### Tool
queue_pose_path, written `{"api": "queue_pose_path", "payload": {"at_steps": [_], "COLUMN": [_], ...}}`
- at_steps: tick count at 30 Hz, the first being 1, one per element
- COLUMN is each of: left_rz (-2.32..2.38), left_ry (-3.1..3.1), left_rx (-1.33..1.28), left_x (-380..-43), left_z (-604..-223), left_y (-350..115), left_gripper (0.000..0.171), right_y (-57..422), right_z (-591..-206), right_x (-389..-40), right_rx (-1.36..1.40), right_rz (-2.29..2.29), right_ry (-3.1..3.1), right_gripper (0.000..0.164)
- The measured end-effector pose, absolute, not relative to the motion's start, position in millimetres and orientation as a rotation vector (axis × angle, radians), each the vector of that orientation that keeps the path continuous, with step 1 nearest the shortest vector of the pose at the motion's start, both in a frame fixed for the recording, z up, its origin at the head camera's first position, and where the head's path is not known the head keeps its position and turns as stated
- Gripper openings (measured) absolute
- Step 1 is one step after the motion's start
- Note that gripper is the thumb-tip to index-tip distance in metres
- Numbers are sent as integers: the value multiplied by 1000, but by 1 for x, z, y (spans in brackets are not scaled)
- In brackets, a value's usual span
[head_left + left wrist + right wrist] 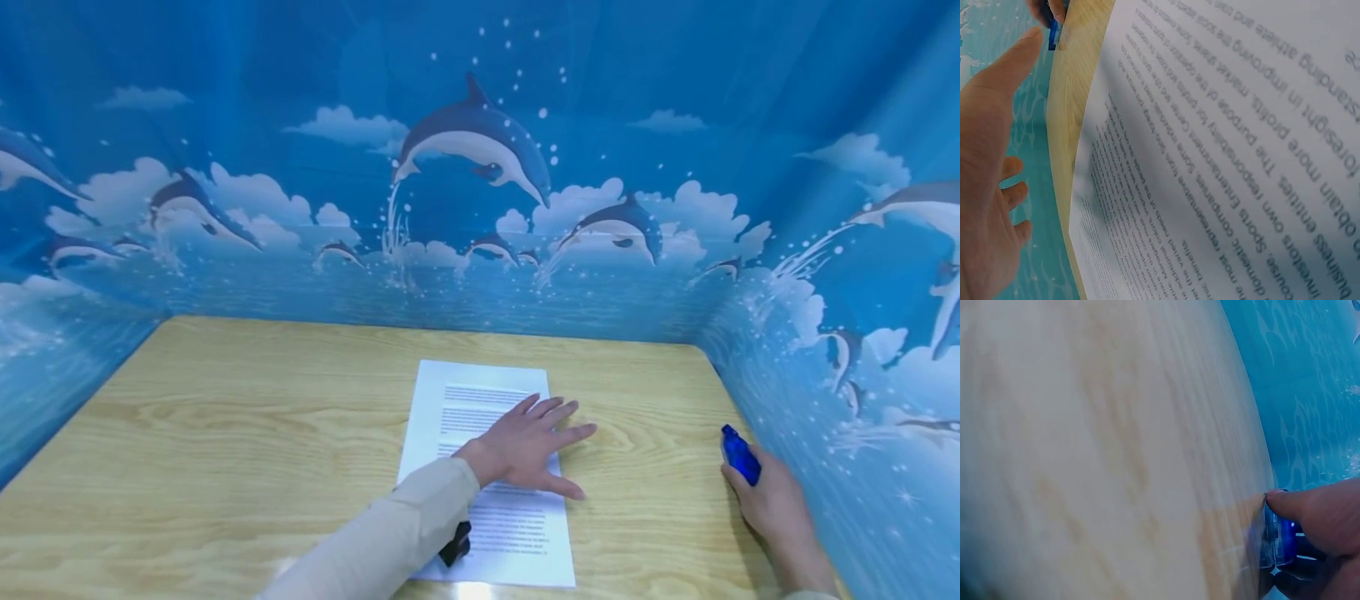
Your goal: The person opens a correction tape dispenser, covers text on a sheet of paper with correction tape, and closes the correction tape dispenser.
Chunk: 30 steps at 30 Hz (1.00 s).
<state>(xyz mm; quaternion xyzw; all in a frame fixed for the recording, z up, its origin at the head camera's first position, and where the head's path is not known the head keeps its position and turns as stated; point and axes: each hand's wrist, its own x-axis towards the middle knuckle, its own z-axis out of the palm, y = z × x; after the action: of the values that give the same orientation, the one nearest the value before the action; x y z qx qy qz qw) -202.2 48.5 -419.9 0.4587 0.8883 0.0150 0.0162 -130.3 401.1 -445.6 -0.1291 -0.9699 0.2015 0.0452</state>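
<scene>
My left hand [525, 450], fingers spread, empty, is over the printed sheet [461, 421]; well right of the sheet, my right hand [776, 500] grips a blue object [740, 456].

Pale wood-grain table [247, 433]; printed white sheet [512, 523] directly on it, long sides running front to back

Bright head view, shadowed paper [1210, 150], blurred table [1110, 450] (right wrist)
</scene>
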Motion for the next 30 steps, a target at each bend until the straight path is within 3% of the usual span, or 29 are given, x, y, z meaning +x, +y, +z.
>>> {"api": "queue_pose_path", "payload": {"at_steps": [30], "left_rz": [5], "left_ry": [2809], "left_rx": [1400], "left_x": [-210], "left_z": [-403], "left_y": [38], "left_gripper": [86], "right_y": [397], "right_z": [-416], "right_x": [-130], "right_rx": [-758], "right_rz": [921], "right_ry": [-2652], "right_gripper": [70]}}
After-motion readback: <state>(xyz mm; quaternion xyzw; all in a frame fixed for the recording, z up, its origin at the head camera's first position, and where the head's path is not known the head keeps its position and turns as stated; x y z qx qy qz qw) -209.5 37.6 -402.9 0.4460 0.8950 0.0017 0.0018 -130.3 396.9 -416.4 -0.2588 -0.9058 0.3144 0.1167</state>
